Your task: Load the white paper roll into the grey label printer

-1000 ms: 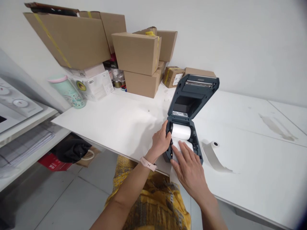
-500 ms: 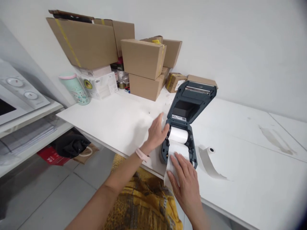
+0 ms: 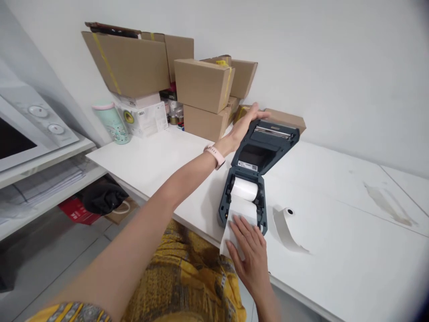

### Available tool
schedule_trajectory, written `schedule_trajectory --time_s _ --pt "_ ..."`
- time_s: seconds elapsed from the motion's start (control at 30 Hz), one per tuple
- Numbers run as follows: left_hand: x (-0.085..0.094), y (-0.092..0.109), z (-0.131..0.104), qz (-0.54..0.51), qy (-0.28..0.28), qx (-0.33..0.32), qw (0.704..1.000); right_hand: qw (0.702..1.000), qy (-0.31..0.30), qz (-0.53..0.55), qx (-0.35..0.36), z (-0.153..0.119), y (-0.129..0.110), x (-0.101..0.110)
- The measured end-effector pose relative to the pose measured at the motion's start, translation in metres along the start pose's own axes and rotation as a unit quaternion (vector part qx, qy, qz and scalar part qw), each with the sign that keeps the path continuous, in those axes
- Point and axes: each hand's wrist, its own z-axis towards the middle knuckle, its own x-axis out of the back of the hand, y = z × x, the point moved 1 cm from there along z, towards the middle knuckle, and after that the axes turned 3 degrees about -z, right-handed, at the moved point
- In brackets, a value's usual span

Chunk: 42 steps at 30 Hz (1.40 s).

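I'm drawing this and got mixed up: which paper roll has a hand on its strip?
The white roll inside the open printer: the right hand lies on its strip. The other roll sits on the table beside the printer, untouched.

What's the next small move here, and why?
Probably ease the raised lid down with the left hand: that hand is at its top edge, and the right hand lies on the paper strip, which runs from the roll over the front of the printer.
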Motion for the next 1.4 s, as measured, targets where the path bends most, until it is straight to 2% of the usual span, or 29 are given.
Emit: schedule_trajectory --time_s 0.07,0.17,0.23,0.3,0.37,0.5,0.57,0.63,0.7,0.77,0.83,0.87,0.93,1.0,1.07,1.23,1.4 --pt "-0.006 0.024 -0.037 -0.038 -0.024 0.037 0.998 1.0 0.017 0.002 0.0 -0.005 -0.003 -0.001" --pt "-0.006 0.06 -0.102 0.006 -0.016 -0.029 0.999 0.999 0.047 0.005 -0.013 -0.013 -0.009 -0.005" --pt "-0.005 0.072 -0.143 0.046 -0.046 -0.096 0.993 0.998 0.062 0.01 -0.022 -0.02 -0.015 -0.009" --pt "-0.004 0.073 -0.178 0.075 -0.078 -0.131 0.985 0.996 0.077 0.021 -0.031 -0.027 -0.022 -0.012" --pt "-0.004 0.066 -0.205 0.1 -0.097 -0.134 0.981 0.994 0.093 0.042 -0.042 -0.035 -0.029 -0.013" --pt "-0.009 0.049 -0.239 0.144 -0.091 -0.148 0.974 0.985 0.128 0.101 -0.048 -0.049 -0.033 0.007" --pt "-0.014 0.043 -0.251 0.146 -0.065 -0.149 0.976 0.981 0.158 0.099 -0.048 -0.046 -0.023 0.026" --pt "-0.02 0.039 -0.261 0.148 -0.044 -0.148 0.977 0.975 0.207 0.068 -0.046 -0.03 -0.007 0.044" --pt "-0.024 0.036 -0.267 0.151 -0.029 -0.151 0.977 0.963 0.265 0.035 -0.027 -0.001 0.011 0.055" --pt "-0.027 0.034 -0.271 0.153 -0.015 -0.15 0.977 0.951 0.307 0.035 -0.003 0.037 0.026 0.056" --pt "-0.028 0.032 -0.271 0.156 -0.005 -0.15 0.976 0.945 0.316 0.066 0.039 0.075 0.036 0.051" --pt "-0.028 0.032 -0.271 0.159 -0.004 -0.152 0.976 0.951 0.293 0.089 0.046 0.092 0.04 0.047" --pt "-0.028 0.031 -0.27 0.162 -0.001 -0.154 0.975 0.97 0.207 0.123 0.042 0.116 0.044 0.041" --pt "-0.03 0.03 -0.269 0.165 0.006 -0.153 0.974 0.982 0.131 0.135 0.032 0.125 0.045 0.036" --pt "-0.032 0.028 -0.268 0.17 0.019 -0.152 0.973 0.988 0.082 0.125 0.032 0.126 0.046 0.032" --pt "-0.035 0.023 -0.266 0.185 0.056 -0.189 0.963 0.998 0.011 0.068 0.014 0.124 0.043 0.024" --pt "-0.031 0.025 -0.265 0.178 0.027 -0.187 0.966 0.998 -0.023 0.032 -0.053 0.127 0.037 0.022"
